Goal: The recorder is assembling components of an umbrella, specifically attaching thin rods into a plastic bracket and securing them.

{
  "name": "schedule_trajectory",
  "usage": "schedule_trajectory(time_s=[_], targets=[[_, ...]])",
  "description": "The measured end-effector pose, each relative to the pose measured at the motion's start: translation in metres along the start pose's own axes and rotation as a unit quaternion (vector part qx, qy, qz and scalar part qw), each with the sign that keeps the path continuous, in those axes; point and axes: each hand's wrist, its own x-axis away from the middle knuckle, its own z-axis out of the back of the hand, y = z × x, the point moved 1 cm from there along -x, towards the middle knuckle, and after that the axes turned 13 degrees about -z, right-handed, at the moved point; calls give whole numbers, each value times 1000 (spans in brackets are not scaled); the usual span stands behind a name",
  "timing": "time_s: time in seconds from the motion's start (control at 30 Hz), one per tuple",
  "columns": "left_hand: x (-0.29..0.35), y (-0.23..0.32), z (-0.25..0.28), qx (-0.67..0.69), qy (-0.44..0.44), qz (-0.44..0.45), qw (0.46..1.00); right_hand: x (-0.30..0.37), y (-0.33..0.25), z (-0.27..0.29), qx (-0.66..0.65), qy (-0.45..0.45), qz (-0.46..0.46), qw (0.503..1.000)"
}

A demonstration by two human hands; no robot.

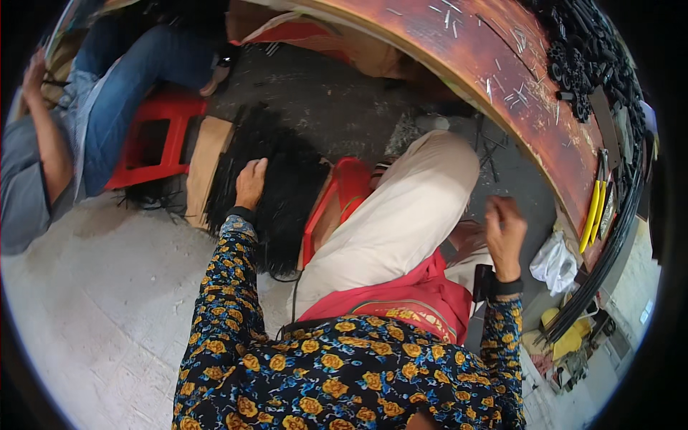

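Observation:
My left hand (251,183) is over a pile of thin black rods (287,154), its fingers bent down and closed among them. The fingertips are partly hidden against the dark rods. This pile lies in an opened cardboard box (208,172) to the left of my leg. My right hand (505,238) hangs in the air beside my right knee, below the table edge. Its fingers are curled together, and anything in them is too small or hidden to make out.
A curved brown table (469,43) carries scattered silver pins (517,94), a heap of black parts (573,61) and yellow-handled pliers (593,208). A white plastic bag (554,264) hangs near its edge. Another person sits at left by a red stool (172,140).

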Motion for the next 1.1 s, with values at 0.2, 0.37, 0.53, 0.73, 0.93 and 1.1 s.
schedule_trajectory(time_s=[0.2, 0.37, 0.53, 0.73, 0.93, 1.1], targets=[[-8, -32, 5, -174, 101, 175, 964, -32, 71, -58, 36, -66, -41, 996], [-14, 144, 57, 41, 272, -91, 957, -65, 169, -95, 171, -136, -83, 972], [-3, 322, 94, 51, 374, -331, 865, -58, 213, -103, 245, -166, -8, 955], [-25, 430, 66, 38, 260, -605, 752, -44, 263, -100, 216, -147, -91, 961], [-30, 445, 29, -163, 280, -488, 811, -44, 259, -148, 163, -194, -85, 964], [-42, 452, 37, -197, 263, -546, 770, -66, 237, -178, 119, -226, -43, 966]])
